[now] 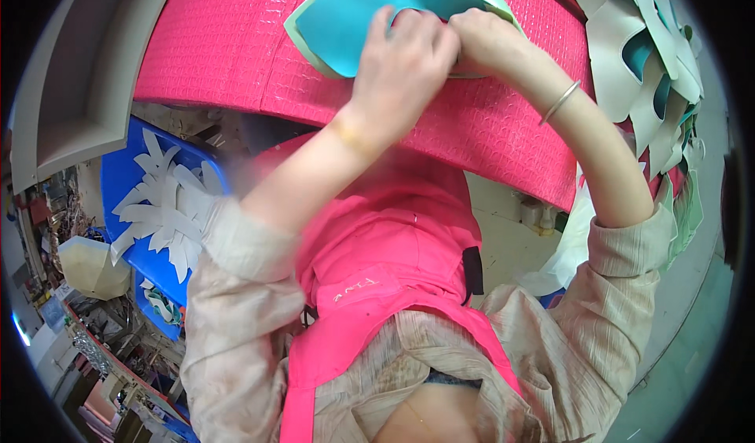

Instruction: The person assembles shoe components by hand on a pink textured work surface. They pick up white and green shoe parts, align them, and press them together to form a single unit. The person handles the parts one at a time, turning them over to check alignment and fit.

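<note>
A curved shoe upper [338,34], teal inside with a pale green edge, lies at the far side on a table covered in shiny pink sheeting [228,42]. My left hand [405,62] is over its near edge, fingers curled and closed on it. Close beside it, my right hand [489,40] is also closed on the piece, its fingertips bent under and partly hidden. The two hands nearly touch at the upper's inner curve. Whatever small thing may be between the fingertips cannot be made out.
A pile of pale uppers with teal linings [629,58] hangs at the right edge of the table. Left and below sits a blue bin [114,160] holding many white cut strips [169,195]. A grey box-like frame [86,73] stands at the far left.
</note>
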The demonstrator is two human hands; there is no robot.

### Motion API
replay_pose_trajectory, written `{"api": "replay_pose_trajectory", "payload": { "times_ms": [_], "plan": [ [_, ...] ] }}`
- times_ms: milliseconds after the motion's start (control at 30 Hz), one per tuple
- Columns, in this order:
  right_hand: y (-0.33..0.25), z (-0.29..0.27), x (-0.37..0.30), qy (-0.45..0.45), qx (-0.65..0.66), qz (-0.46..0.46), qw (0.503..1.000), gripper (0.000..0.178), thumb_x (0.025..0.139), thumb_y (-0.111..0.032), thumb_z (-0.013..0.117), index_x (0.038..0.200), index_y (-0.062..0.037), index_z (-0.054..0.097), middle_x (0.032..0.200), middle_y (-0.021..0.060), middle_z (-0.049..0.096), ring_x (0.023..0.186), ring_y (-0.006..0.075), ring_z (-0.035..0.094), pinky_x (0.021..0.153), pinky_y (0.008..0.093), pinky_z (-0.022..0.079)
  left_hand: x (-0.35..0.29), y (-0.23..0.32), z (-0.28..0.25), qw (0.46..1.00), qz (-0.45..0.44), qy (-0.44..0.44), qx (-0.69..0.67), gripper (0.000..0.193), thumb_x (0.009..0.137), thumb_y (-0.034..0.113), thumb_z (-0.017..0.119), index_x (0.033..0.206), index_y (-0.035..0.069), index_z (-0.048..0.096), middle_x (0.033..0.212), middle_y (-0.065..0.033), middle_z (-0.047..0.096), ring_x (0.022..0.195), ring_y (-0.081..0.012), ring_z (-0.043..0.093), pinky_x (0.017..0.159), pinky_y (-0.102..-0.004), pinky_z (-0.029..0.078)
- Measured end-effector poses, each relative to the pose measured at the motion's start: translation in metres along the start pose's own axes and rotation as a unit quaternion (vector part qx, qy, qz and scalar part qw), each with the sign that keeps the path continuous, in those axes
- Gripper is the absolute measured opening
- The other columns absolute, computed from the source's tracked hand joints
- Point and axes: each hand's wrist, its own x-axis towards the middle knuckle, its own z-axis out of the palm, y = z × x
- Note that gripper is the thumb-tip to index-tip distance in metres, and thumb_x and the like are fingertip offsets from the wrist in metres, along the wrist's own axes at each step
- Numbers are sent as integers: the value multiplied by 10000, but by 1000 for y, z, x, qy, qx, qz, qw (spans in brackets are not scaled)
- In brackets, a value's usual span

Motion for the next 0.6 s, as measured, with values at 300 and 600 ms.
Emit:
{"api": "replay_pose_trajectory", "payload": {
  "times_ms": [300, 600],
  "plan": [
    [10, 2, -2, -8, 40, -30, 999, 308, 647, -199, 712, 879, -11, 637, 778, 189, 628, 765, 329, 619, 710, 396, 499, -41, 7, 30, 995, 23, 37, -87, 363, 748, 129, 605, 1079, -10, 552, 1075, -113, 545, 965, -247, 520, 866, -358, 431],
    [12, -3, 7, -100, -2, -58, 993, 213, 747, -125, 605, 913, 8, 594, 823, 186, 620, 800, 340, 605, 706, 419, 474, -33, 11, 36, 995, 26, 42, -88, 363, 729, 164, 627, 1070, 52, 575, 959, -71, 505, 868, -227, 488, 832, -340, 425]
  ]
}}
